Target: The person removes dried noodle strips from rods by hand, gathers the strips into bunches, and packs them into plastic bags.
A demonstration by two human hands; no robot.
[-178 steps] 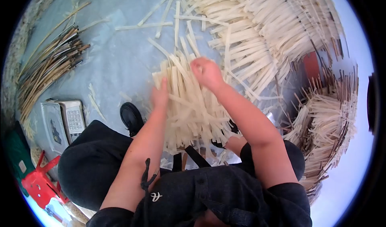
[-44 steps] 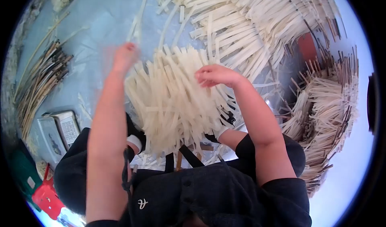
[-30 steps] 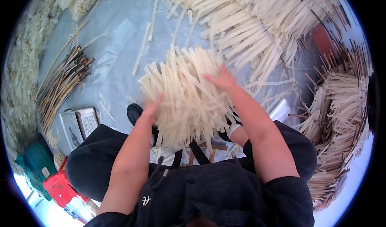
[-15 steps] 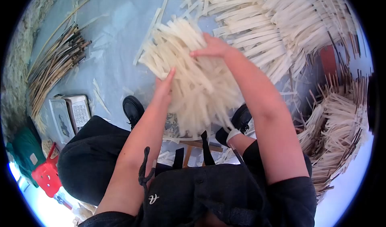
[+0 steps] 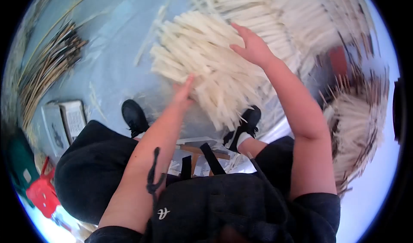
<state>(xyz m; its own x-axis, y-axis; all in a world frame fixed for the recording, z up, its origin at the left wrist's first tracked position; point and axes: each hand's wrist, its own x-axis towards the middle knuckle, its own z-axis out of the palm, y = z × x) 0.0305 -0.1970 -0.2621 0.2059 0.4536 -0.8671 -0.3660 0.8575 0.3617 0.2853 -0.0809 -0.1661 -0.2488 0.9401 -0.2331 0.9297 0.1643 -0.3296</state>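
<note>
Way left of the left hand (image 5: 183, 93), thin brown sticks (image 5: 51, 68) bunched lengthwise, probably for tidiness. Left thumb raised, fingers partly hidden, so can't tell if pinching. Between both hands, a heap of flat cream strips (image 5: 208, 64), likely flanked to keep loose ends together. Then the right hand (image 5: 254, 48), spread, thumb apart. Past it, similar strips (image 5: 297, 21) in overlapping rows.

Looks like a craft workshop, with the grey floor (image 5: 109, 79) as working surface. Shows as much in the loose heap of pale strips (image 5: 211, 66) in front, long banks of more strips (image 5: 275, 19) at upper right, a bundle of thin sticks (image 5: 53, 66) at left, and, below those, apparently a keypad scale (image 5: 74, 118) near a red plastic seat (image 5: 43, 193).
</note>
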